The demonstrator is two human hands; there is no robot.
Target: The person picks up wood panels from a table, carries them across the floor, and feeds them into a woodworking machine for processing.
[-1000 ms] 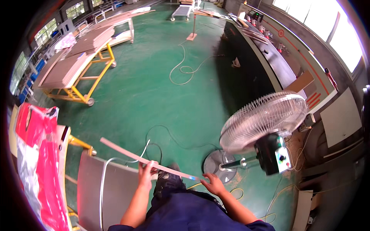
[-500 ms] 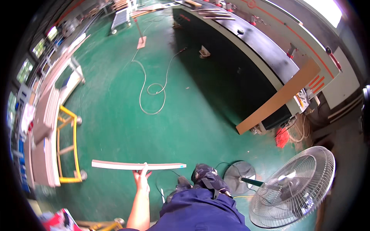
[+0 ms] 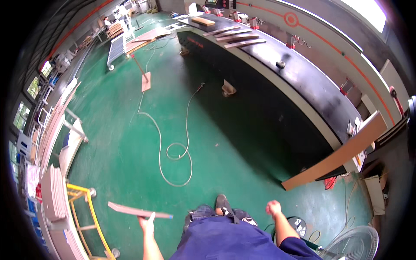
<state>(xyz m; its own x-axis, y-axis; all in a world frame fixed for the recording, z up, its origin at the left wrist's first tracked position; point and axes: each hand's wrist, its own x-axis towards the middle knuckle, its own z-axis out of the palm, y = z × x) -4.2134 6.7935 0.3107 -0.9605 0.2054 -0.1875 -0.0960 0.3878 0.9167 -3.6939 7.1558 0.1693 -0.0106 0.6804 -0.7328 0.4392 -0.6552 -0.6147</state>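
Observation:
My left hand point(image 3: 147, 223) grips a long, narrow wooden board strip point(image 3: 130, 210) near its right part, the thumb over it and the fingers beneath. The strip is pale pinkish-brown with a small blue mark at its right end, and it is held level above the green floor. To the right of my body my right hand point(image 3: 273, 208) hangs with curled fingers, and nothing shows in it. Below that arm stands a pedestal fan point(image 3: 353, 245) with a wire cage.
A long black machine bench point(image 3: 260, 104) runs along the right, carrying several wooden strips point(image 3: 242, 43). A tall brown board point(image 3: 338, 151) leans on its near end. A pale hose point(image 3: 160, 143) loops over the floor. At left stands a yellow-framed cart point(image 3: 93, 216) near stacked panels point(image 3: 54, 195).
The view has moved forward past the fan, and the bench and hose look nearer. My right hand has come into sight. The strip in my left hand has tilted and turned.

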